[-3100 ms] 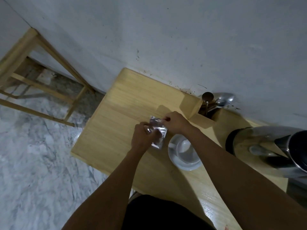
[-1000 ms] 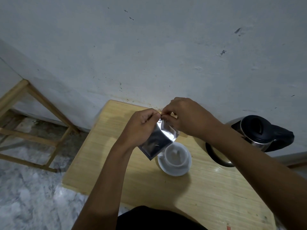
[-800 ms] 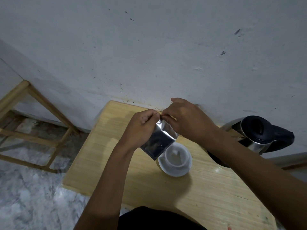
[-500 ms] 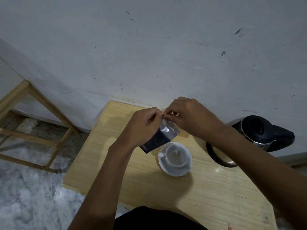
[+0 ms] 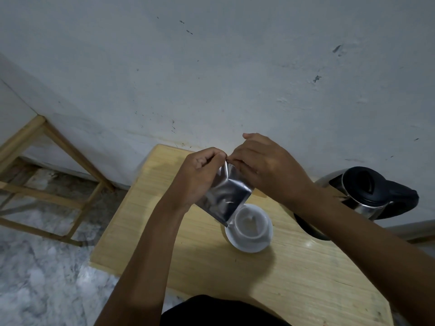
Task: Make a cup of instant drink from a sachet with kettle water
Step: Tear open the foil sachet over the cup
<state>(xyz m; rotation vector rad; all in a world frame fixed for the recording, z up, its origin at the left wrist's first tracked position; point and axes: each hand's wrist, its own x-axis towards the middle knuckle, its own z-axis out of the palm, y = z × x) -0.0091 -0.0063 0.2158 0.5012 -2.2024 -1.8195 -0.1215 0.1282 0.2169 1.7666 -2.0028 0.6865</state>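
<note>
A silver foil sachet (image 5: 226,198) hangs in the air above the wooden table (image 5: 270,271). My left hand (image 5: 200,177) pinches its top left corner and my right hand (image 5: 266,168) pinches the top edge beside it, fingertips nearly touching. Right under the sachet's lower end stands a white cup (image 5: 249,223) on a white saucer (image 5: 244,245). A steel kettle with a black lid and handle (image 5: 374,191) sits at the right, behind my right forearm.
The table stands against a pale, stained wall (image 5: 235,78). A wooden frame of a stool or rack (image 5: 54,165) stands on the marble floor at the left. The table's front edge lies close to my body.
Since three seconds ago the view tilted up and the sachet rose above the cup. In the last second both hands stayed on its top edge and the sachet swung slightly.
</note>
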